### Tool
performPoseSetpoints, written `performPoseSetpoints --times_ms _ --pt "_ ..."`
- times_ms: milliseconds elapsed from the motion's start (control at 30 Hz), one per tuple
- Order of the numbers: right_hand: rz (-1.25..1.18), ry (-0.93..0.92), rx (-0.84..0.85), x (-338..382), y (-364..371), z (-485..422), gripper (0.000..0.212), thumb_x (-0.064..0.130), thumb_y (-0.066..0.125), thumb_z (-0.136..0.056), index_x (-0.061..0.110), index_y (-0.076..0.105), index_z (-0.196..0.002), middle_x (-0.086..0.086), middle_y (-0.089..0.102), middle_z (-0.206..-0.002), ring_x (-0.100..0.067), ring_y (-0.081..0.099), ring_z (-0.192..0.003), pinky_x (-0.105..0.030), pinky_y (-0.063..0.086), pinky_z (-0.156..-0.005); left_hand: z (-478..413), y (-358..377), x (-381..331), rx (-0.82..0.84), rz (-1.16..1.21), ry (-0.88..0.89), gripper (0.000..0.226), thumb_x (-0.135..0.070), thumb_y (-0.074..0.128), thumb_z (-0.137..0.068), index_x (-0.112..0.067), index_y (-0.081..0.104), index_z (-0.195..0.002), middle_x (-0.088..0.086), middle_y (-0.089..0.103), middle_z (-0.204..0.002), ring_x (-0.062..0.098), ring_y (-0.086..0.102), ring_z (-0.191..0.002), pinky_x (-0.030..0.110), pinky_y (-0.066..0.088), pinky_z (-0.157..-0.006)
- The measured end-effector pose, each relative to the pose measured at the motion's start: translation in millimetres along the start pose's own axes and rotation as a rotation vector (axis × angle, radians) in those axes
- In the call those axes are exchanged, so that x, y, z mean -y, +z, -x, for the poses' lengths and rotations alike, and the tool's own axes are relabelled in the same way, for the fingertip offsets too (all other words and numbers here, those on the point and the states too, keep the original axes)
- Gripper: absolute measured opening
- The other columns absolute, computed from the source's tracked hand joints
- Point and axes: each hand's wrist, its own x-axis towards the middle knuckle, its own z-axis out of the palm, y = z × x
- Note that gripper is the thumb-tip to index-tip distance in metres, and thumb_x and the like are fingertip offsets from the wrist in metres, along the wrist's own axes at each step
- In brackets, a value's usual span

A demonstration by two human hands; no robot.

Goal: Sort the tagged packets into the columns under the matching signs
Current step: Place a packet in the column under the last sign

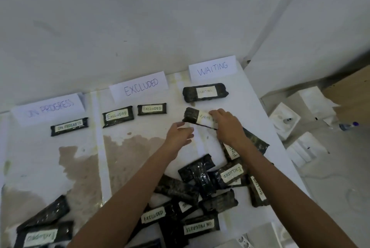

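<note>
Right hand (226,125): fingers clamped on the right end of the WAITING packet (192,116). The packet is tilted in the column under the WAITING sign (212,68), just below the other packet (205,92) lying there. Left hand (180,135): fingers loose, holding nothing, just beside the packet's left end. Unsorted pile (200,187) is nearer me on the surface (246,111).

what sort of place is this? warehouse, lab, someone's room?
Likely a makeshift sorting setup in a bare room: handwritten paper signs leaning on a plain white wall, a stained white table, foam packing blocks on the floor.
</note>
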Motion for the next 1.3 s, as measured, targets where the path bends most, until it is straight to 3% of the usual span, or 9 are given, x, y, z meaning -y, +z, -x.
performPoseSetpoints --times_ms 100,200,333,567,700,867,1000,1167,1300 --pt "0.063 -0.003 -0.012 -27.5 -1.7 -25.0 0.054 0.001 0.062 -0.078 0.014 0.050 -0.129 -0.010 0.054 -0.118 -0.031 0.055 -0.098 -0.035 0.038 -0.075 -18.1 -4.0 -11.6 -0.030 -0.182 0.095 0.060 -0.016 0.064 -0.086 -0.013 0.034 -0.139 0.008 0.059 -0.115 0.019 0.061 -0.096 0.031 0.051 -0.084" --pt "0.057 -0.031 -0.032 -43.9 -1.7 -49.4 0.053 -0.002 0.064 -0.076 0.011 0.054 -0.126 -0.014 0.057 -0.117 -0.034 0.056 -0.095 -0.034 0.037 -0.073 -35.1 -3.2 -25.7 -0.025 -0.343 0.170 0.061 -0.019 0.060 -0.090 -0.017 0.030 -0.143 0.008 0.050 -0.133 0.019 0.055 -0.106 0.026 0.044 -0.081" --pt "-0.001 -0.088 -0.009 -51.1 3.2 -71.4 0.052 -0.008 0.071 -0.066 0.006 0.062 -0.115 -0.017 0.063 -0.104 -0.037 0.060 -0.085 -0.037 0.046 -0.071 -53.2 5.3 -44.6 -0.004 -0.505 0.254 0.067 -0.018 0.058 -0.091 -0.019 0.022 -0.147 0.002 0.037 -0.148 0.019 0.040 -0.131 0.023 0.035 -0.093" --pt "-0.054 -0.117 -0.048 -60.6 11.8 -87.2 0.055 -0.010 0.071 -0.064 0.008 0.064 -0.115 -0.015 0.066 -0.107 -0.037 0.062 -0.093 -0.044 0.051 -0.081 -82.0 18.2 -58.0 0.033 -0.709 0.257 0.071 -0.023 0.058 -0.089 -0.015 0.020 -0.149 0.005 0.028 -0.153 0.023 0.033 -0.137 0.034 0.030 -0.110" --pt "-0.045 -0.142 -0.075 -65.9 14.5 -91.5 0.055 -0.013 0.068 -0.061 0.008 0.066 -0.112 -0.015 0.068 -0.105 -0.037 0.063 -0.090 -0.045 0.053 -0.078 -84.4 22.5 -55.6 0.073 -0.727 0.261 0.069 -0.022 0.058 -0.089 -0.014 0.022 -0.148 0.007 0.029 -0.152 0.026 0.047 -0.127 0.037 0.037 -0.107" --pt "-0.038 -0.159 -0.094 -68.6 17.5 -92.8 0.058 -0.014 0.068 -0.059 0.010 0.065 -0.112 -0.011 0.068 -0.107 -0.035 0.063 -0.096 -0.045 0.053 -0.082 -84.2 26.0 -56.4 0.075 -0.761 0.297 0.064 -0.017 0.056 -0.091 -0.011 0.025 -0.147 0.008 0.033 -0.149 0.023 0.038 -0.132 0.021 0.031 -0.096" --pt "-0.031 -0.151 -0.102 -75.2 17.6 -90.8 0.059 -0.013 0.068 -0.059 0.011 0.064 -0.112 -0.011 0.067 -0.109 -0.034 0.063 -0.099 -0.047 0.053 -0.082 -81.5 29.7 -58.9 0.117 -0.770 0.326 0.056 -0.011 0.055 -0.091 -0.011 0.033 -0.143 0.009 0.039 -0.145 0.024 0.048 -0.123 0.020 0.033 -0.088" --pt "-0.003 -0.133 -0.080 -78.9 14.5 -86.5 0.059 -0.011 0.068 -0.066 0.010 0.060 -0.121 -0.014 0.062 -0.117 -0.035 0.060 -0.105 -0.047 0.052 -0.085 -79.0 29.3 -58.8 0.130 -0.779 0.301 0.062 -0.017 0.057 -0.091 -0.014 0.027 -0.145 0.009 0.035 -0.148 0.023 0.036 -0.133 0.023 0.031 -0.096" --pt "-0.021 -0.101 -0.059 -74.3 8.6 -79.2 0.066 -0.009 0.063 -0.069 0.011 0.053 -0.131 -0.015 0.054 -0.128 -0.034 0.053 -0.115 -0.046 0.048 -0.093 -71.1 27.3 -56.1 0.149 -0.776 0.302 0.061 -0.020 0.057 -0.091 -0.017 0.028 -0.145 0.008 0.038 -0.146 0.021 0.037 -0.132 0.023 0.030 -0.096"
